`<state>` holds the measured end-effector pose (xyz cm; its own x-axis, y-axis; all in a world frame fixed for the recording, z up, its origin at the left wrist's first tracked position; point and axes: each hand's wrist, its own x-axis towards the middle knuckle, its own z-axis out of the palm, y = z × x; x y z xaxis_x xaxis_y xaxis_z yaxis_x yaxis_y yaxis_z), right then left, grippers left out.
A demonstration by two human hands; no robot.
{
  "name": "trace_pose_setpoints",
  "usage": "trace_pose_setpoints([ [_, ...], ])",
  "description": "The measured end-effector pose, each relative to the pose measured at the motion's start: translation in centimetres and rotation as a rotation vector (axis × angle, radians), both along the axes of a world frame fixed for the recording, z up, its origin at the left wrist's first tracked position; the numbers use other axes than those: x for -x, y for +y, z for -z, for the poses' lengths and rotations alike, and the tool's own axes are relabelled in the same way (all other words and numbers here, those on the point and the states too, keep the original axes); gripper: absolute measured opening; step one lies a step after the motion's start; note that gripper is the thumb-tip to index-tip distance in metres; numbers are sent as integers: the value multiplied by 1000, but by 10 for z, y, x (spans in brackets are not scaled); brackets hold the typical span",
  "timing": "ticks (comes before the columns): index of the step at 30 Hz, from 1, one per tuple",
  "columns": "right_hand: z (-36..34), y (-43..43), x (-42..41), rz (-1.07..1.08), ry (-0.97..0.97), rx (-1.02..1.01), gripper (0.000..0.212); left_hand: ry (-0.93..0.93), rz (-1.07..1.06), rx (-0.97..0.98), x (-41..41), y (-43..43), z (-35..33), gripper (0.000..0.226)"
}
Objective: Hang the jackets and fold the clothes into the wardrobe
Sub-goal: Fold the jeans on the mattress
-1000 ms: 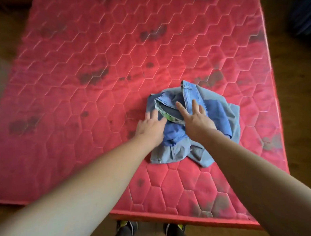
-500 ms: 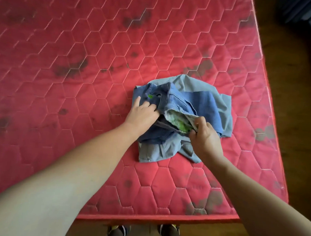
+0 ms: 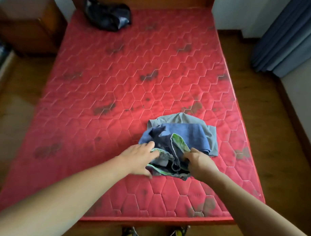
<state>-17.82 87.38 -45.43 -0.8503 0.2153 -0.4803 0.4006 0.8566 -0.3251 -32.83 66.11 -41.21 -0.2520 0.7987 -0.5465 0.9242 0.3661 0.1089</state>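
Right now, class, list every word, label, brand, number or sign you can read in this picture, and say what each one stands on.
None: no text can be read anywhere.
Pile of clothes: a green patterned lining shows, but no legible tag.
Red mattress: only stitching and dark stains.
Dark bag and shoes: too blurred to show any brand.

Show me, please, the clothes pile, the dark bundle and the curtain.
clothes pile (image 3: 191, 135), head view, on the blue garment's flat part.
dark bundle (image 3: 107, 15), head view, on its middle.
curtain (image 3: 291, 34), head view, on its blue folds.
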Motion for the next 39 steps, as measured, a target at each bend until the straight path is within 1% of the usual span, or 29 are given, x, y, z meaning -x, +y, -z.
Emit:
trace_pose_setpoints([
  [1,-19,-2,2,2,-10,-20,20,21,17,-17,3,-6,-19,44],
  [2,-39,-4,3,33,1,-30,18,31,9,-42,7,-12,-38,34],
  [3,-59,-4,5,77,31,-34,20,39,-7,-71,12,-18,-59,32],
  [5,-99,-5,11,198,123,-14,33,26,-82,-137,20,-28,-99,35],
  [6,-123,-5,15,252,185,4,36,-10,-146,-188,23,-31,-122,41],
  [8,-176,-6,24,298,324,29,36,-105,-279,-293,25,-34,-166,55],
  [10,-234,-10,35,285,472,30,36,-161,-332,-322,25,-37,-209,66],
  [13,-320,-17,45,195,640,6,37,-220,-309,-305,26,-48,-264,72],
  [14,-346,-19,46,165,670,-5,36,-234,-303,-343,28,-52,-282,70],
  [15,-371,-23,46,136,696,-12,35,-221,-296,-433,30,-54,-300,65],
  [18,-431,-37,47,53,758,-26,33,-20,-215,-835,42,-49,-353,35],
  [19,-445,-43,48,20,780,-43,32,5,-171,-914,44,-44,-370,28],
  [20,-458,-48,50,-3,798,-61,31,-8,-124,-945,45,-39,-386,23],
  [22,-480,-56,53,-27,820,-108,32,-73,-20,-925,43,-27,-412,13],
  [23,-488,-59,55,-28,828,-124,35,-77,41,-925,40,-22,-421,13],
  [25,-501,-62,55,-16,842,-143,37,-24,122,-956,35,-15,-432,23],
  [26,-504,-61,53,-24,845,-163,34,20,132,-958,34,-13,-436,27],
  [28,-504,-58,48,-72,809,-257,28,140,130,-936,37,-12,-445,23],
  [30,-493,-56,39,-145,669,-425,24,231,83,-874,41,-13,-455,21],
  [32,-471,-59,28,-214,532,-544,19,275,32,-804,48,-17,-464,28],
  [34,-445,-66,18,-252,399,-580,24,304,7,-782,58,-26,-473,34],
  [36,-419,-70,11,-252,291,-566,34,338,-40,-792,74,-39,-483,37],
  [37,-408,-70,9,-248,248,-562,40,350,-82,-794,84,-47,-488,38],
  [39,-389,-71,11,-283,158,-595,59,374,-163,-775,102,-64,-499,36],
])
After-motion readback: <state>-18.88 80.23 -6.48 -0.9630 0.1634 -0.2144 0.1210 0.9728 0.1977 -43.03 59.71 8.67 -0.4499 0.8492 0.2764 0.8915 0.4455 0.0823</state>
